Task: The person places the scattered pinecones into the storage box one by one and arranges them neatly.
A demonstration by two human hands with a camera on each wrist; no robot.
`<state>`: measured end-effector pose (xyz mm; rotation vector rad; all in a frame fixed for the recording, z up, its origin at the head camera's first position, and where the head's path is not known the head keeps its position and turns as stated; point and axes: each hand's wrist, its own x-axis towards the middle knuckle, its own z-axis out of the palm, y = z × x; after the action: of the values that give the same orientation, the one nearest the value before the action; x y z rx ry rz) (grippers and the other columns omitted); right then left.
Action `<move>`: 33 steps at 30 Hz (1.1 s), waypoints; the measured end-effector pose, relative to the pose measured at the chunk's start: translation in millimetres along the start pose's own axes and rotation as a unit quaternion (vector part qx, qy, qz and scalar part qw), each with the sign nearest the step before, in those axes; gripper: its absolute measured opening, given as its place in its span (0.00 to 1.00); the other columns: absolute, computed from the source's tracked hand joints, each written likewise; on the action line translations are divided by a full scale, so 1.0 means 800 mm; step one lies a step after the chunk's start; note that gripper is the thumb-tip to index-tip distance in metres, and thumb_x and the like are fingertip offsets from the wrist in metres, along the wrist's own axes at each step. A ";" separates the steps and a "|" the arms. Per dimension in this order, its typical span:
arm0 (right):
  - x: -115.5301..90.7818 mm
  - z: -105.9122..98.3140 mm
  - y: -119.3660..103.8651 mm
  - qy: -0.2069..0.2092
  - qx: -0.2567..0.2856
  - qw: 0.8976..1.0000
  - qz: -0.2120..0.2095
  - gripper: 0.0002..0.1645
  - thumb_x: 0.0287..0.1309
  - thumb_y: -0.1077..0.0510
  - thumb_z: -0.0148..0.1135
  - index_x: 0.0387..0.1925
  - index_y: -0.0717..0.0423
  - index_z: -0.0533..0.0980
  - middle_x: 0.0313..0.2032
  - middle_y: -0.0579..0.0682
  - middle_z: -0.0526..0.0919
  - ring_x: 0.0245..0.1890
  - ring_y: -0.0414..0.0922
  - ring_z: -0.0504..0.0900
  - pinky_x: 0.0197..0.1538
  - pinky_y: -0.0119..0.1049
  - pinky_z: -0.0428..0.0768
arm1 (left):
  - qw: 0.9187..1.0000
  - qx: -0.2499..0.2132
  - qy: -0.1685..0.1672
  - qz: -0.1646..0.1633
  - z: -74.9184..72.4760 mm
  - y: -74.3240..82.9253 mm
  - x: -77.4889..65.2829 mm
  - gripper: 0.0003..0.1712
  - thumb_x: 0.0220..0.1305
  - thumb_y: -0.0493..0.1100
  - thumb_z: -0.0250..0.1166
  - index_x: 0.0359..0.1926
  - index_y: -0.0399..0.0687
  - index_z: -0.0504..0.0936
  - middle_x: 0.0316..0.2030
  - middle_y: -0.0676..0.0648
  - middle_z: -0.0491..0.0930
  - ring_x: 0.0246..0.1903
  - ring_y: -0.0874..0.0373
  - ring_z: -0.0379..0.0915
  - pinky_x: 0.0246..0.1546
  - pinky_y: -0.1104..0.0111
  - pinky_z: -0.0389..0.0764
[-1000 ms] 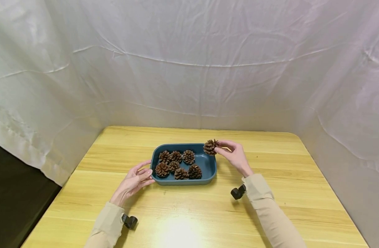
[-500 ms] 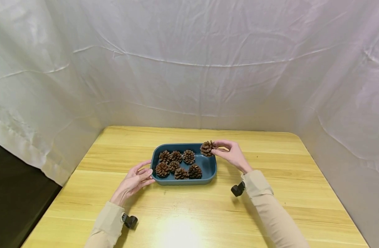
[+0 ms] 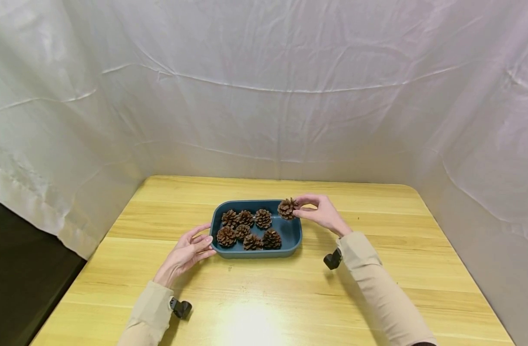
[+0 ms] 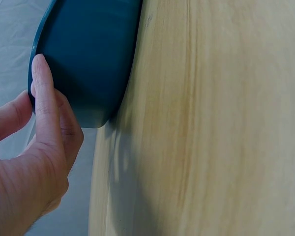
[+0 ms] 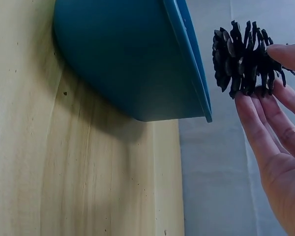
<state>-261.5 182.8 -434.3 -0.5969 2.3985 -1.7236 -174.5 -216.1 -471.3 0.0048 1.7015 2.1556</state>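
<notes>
A dark blue rectangular tub stands on the table with several brown pine cones inside, mostly towards its left part. My left hand holds the tub's left end at the rim; in the left wrist view its fingers lie against the tub's wall. With thumb and fingertips, my right hand pinches another pine cone over the tub's back right corner. The right wrist view shows this held cone above the rim level, apart from the tub.
The tub rests on a light wooden table. White cloth hangs behind and at both sides. A black surface lies beyond the table's left edge. Each sleeve carries a small black camera.
My right hand has moved slightly left with the pine cone, bringing it further in over the tub. The left hand, the tub and the cones inside stay in place.
</notes>
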 end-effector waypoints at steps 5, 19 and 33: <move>0.002 0.000 -0.002 -0.017 -0.025 1.000 0.002 0.24 0.59 0.62 0.71 0.57 0.63 0.79 0.52 0.63 0.82 0.53 0.55 0.81 0.55 0.33 0.87 | 1.000 -0.001 -0.001 0.002 0.000 0.000 0.000 0.38 0.76 0.33 0.53 0.79 0.35 0.44 0.41 0.53 0.77 0.35 0.65 0.78 0.45 0.72 0.89; 0.009 0.004 -0.004 -0.054 -0.069 0.996 -0.014 0.23 0.57 0.63 0.72 0.54 0.65 0.80 0.46 0.63 0.83 0.48 0.54 0.83 0.52 0.37 0.89 | 1.000 -0.004 -0.002 0.003 0.000 0.000 0.001 0.39 0.76 0.33 0.53 0.79 0.35 0.44 0.42 0.52 0.77 0.35 0.66 0.78 0.45 0.72 0.89; 0.022 0.014 -0.004 -0.077 -0.126 0.988 -0.046 0.21 0.54 0.62 0.75 0.50 0.66 0.82 0.45 0.63 0.85 0.46 0.55 0.84 0.57 0.52 0.86 | 1.000 -0.004 0.001 0.002 -0.003 -0.001 0.001 0.39 0.75 0.33 0.54 0.78 0.35 0.45 0.42 0.52 0.78 0.35 0.66 0.78 0.46 0.72 0.89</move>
<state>-272.9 165.6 -432.7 -0.8517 2.5304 -1.3547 -175.6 -217.7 -472.9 0.0044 1.6950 2.1659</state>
